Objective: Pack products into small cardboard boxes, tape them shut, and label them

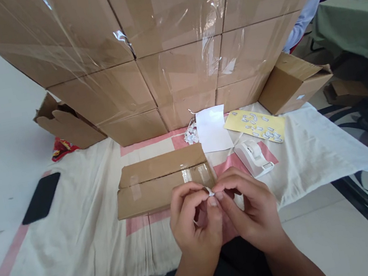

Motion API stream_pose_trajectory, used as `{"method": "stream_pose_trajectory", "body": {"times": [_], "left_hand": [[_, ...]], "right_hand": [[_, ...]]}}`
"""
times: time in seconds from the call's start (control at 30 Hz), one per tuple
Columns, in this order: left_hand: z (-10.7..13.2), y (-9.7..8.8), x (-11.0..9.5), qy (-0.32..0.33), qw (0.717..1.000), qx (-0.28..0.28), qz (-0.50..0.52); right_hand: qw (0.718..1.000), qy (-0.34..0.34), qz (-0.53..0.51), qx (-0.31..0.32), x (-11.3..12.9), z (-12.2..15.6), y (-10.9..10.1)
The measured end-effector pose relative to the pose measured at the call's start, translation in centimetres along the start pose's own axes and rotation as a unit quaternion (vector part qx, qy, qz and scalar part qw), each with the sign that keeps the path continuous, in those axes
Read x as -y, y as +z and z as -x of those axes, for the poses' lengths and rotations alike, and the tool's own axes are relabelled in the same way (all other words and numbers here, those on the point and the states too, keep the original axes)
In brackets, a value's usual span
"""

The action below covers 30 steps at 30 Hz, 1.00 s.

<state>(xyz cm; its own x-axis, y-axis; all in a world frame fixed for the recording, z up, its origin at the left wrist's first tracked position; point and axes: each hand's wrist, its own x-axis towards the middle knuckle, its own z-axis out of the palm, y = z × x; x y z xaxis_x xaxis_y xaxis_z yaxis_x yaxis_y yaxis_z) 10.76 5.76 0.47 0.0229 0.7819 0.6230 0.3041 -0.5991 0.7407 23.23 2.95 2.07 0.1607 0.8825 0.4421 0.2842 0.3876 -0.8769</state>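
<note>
My left hand (pixel 194 221) and my right hand (pixel 247 202) meet in front of me, fingertips nearly touching. Between them a small white piece (pixel 210 191) is pinched by both thumbs and forefingers. Too little of it shows to name its kind. Just beyond the hands lies a flat closed cardboard box (pixel 156 180) with clear tape on it. Behind the right hand stands a white tape dispenser (pixel 254 158). A yellow sheet (pixel 237 117) bears several small white labels. Beside it are a white paper sheet (pixel 212 128) and a small heap of white tags (pixel 190 135) with string.
Stacked, taped cartons (pixel 180 72) rise as a wall behind the cloth-covered table (pixel 110 244). Open boxes stand left (pixel 69 126) and right (pixel 294 81). A black phone (pixel 41 198) lies at left near a red packet (pixel 62 148). Another person's sleeve (pixel 310 4) shows at upper right.
</note>
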Motion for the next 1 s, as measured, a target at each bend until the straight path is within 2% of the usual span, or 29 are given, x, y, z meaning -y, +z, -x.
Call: {"method": "stream_pose_trajectory", "body": {"times": [0.43,1.0], "left_hand": [[0.22,-0.03,0.00,-0.011,1.000,0.004,0.004],[-0.02,-0.18,-0.04,-0.012,1.000,0.004,-0.013]], "right_hand": [[0.998,0.052,-0.039,0.011,-0.26,-0.09,0.03],[0.992,0.086,-0.090,0.017,-0.47,0.16,0.48]]}}
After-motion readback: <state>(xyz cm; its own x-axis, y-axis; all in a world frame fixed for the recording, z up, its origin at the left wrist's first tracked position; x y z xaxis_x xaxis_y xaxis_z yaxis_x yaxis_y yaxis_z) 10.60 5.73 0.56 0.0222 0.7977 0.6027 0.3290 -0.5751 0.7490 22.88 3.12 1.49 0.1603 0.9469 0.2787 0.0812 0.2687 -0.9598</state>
